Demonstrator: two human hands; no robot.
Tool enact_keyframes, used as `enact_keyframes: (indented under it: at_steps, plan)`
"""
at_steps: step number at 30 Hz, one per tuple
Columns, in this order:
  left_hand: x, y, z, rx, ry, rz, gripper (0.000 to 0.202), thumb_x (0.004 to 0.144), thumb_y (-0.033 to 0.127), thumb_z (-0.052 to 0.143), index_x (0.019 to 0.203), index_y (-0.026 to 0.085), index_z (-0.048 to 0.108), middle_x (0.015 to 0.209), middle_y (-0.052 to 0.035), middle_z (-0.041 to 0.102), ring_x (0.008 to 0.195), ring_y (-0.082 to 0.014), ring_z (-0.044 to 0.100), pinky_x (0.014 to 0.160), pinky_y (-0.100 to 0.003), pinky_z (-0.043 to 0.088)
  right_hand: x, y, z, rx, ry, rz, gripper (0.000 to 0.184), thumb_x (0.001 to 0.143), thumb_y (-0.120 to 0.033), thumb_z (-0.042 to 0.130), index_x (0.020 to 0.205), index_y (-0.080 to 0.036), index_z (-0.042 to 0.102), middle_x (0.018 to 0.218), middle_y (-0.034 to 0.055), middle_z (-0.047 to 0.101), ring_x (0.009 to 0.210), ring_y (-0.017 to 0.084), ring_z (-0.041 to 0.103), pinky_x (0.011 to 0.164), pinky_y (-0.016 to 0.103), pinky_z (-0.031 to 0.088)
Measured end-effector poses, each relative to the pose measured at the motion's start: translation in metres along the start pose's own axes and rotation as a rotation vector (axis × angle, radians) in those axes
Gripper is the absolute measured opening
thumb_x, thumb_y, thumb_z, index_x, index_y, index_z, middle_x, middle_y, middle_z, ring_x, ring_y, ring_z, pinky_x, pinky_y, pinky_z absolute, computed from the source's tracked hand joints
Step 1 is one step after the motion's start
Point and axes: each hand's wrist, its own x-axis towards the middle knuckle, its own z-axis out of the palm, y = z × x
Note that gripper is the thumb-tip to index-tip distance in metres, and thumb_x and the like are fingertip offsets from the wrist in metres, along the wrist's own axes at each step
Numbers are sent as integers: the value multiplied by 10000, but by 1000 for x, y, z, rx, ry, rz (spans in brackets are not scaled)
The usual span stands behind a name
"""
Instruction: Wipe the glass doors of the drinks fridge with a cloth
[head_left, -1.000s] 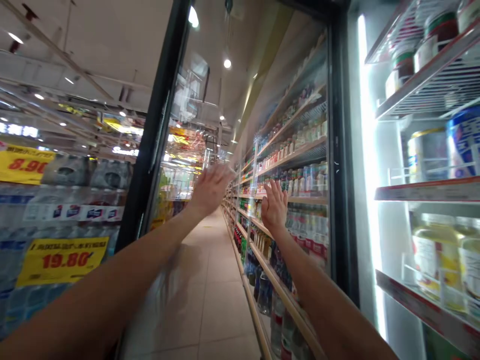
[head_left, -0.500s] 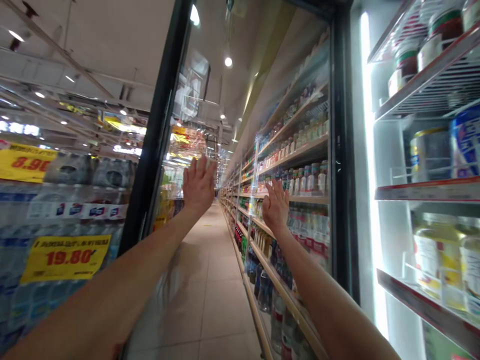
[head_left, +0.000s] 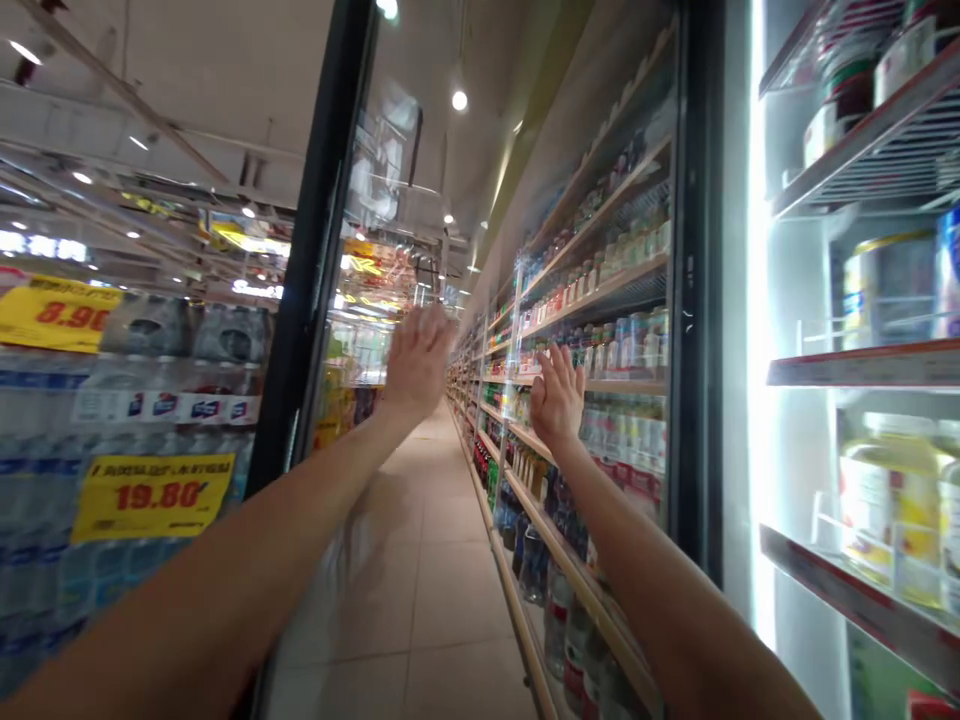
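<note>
Both my arms reach forward toward the glass door (head_left: 480, 560) in its black frame (head_left: 313, 230). My left hand (head_left: 420, 365) is raised, palm away from me, fingers stretched out and slightly blurred. To its right, my right hand (head_left: 559, 395) is also up, its fingers spread. Neither hand holds anything. Whether either one touches the glass, I cannot tell. An aisle and long shelves of bottles (head_left: 536, 550) show in the pane, either through it or as a reflection.
A lit cooler on the right has shelves (head_left: 862, 365) with jars, a large can (head_left: 885, 285) and yellow drink bottles (head_left: 889, 500). Stacked packs of water bottles (head_left: 165, 390) stand at left, with yellow price signs (head_left: 154, 495). Tiled floor (head_left: 450, 520) shows in the pane.
My left hand has moved rightward, closer to my right hand. The cooler shelves and the bottle packs sit slightly further right and higher in view. Both hands remain outstretched.
</note>
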Motion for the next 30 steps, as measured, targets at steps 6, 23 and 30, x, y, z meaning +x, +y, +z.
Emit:
enact_keyframes:
  at_steps: [6,23,30]
  plan:
    - [-2,7,3,-47,-131,314,445,902,176,348,1320,294,444,1449,-27,387,1392,-211,226,1120,-460,238,0,0,0,7,-7,-1,420,905,-261,314,1273,-193,505,1400,88,460,1359,213,314,1104,484,223]
    - [9,18,9,-4,42,4,442,903,200,337,1336,224,423,1475,-84,333,1407,-262,154,1100,-516,243,0,0,-1,-10,-2,4,415,912,-272,301,1257,-199,521,1391,79,473,1358,213,318,1103,478,230]
    - [-3,29,16,-72,-46,133,475,903,197,336,1377,227,359,1474,-67,339,1409,-249,147,1120,-489,212,0,2,-1,-8,0,-12,423,911,-263,300,1266,-185,516,1394,88,468,1353,213,325,1103,475,235]
